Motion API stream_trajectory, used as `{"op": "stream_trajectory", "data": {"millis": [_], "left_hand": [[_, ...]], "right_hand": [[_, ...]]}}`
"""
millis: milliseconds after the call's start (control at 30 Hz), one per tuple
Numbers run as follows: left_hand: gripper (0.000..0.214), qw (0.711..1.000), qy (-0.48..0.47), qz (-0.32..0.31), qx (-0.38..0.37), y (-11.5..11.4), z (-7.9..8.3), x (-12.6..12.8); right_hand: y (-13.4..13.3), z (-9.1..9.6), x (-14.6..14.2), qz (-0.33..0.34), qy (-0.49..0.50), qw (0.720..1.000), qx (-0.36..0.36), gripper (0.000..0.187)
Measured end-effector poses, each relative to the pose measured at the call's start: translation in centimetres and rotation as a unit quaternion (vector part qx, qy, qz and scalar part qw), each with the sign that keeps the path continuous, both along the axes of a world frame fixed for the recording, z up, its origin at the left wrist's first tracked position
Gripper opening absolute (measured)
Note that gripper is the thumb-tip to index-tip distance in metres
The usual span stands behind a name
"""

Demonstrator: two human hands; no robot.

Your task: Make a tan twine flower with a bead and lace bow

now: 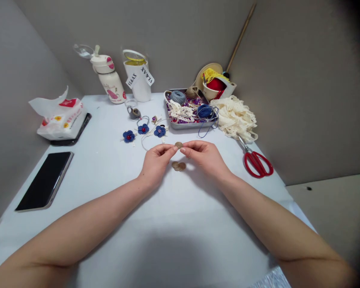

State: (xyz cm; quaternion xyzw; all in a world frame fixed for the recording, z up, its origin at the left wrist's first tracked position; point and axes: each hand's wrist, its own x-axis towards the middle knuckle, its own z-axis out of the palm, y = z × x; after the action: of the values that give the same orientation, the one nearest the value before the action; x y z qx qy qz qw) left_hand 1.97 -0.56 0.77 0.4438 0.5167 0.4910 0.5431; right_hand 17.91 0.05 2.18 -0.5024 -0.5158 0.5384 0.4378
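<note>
**Small round brass-coloured disc [179, 145] pinched from both sides at the pale desk [180, 200]**

The disc, apparently a metal coin, is held between the left hand [154, 164] and the right hand [205, 157]. Its opposite edges are taken between thumb and forefinger, so it is grasped by the grip of each hand. It is judged to be light, stiff and hard to break, though its smooth faces may prove slippery; the thin rim is best pinched by the fingertips, with the faces left uncovered.

Just nearer the body, a small cluster of similar brownish discs [182, 166] is seen on the desk. Beyond the hands, three dark-blue flower-shaped pieces [129, 136] with red or pink centres are laid out. Behind, a rectangular silver metal tray [187, 126] is filled with thread and beads. To its right, a cream lace heap [235, 116] is touched by red-handled metal scissors [256, 163].
</note>
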Motion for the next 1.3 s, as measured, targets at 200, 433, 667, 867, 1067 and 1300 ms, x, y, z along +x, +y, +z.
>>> {"op": "stream_trajectory", "data": {"millis": [200, 433, 667, 867, 1067, 1300], "left_hand": [[0.02, 1.0, 0.013, -0.019, 0.004, -0.2, 0.4, 0.1], [0.019, 0.995, 0.08, -0.064, 0.018, 0.3, 0.9, -0.5], [0.023, 0.987, 0.135, -0.092, 0.005, 0.6, 1.9, -1.0], [0.02, 0.981, 0.155, -0.114, -0.013, 0.7, 2.4, -1.1], [0.018, 0.979, 0.149, -0.137, -0.021, 0.8, 2.5, -1.3], [0.021, 0.988, 0.08, -0.129, -0.037, 1.1, 1.3, -1.3]], "right_hand": [[0.1, -0.2, 0.1, -0.011, -0.021, 1.0, 0.006, 0.029], [0.4, 0.8, 1.2, -0.002, -0.092, 0.996, 0.017, 0.032], [0.7, 0.7, 2.1, 0.046, -0.135, 0.99, 0.018, 0.038], [1.0, 0.4, 2.5, 0.085, -0.144, 0.986, 0.009, 0.037], [1.0, 0.6, 2.9, 0.121, -0.137, 0.983, -0.004, 0.031], [1.1, 0.6, 3.0, 0.125, -0.108, 0.986, -0.014, 0.026]]}}
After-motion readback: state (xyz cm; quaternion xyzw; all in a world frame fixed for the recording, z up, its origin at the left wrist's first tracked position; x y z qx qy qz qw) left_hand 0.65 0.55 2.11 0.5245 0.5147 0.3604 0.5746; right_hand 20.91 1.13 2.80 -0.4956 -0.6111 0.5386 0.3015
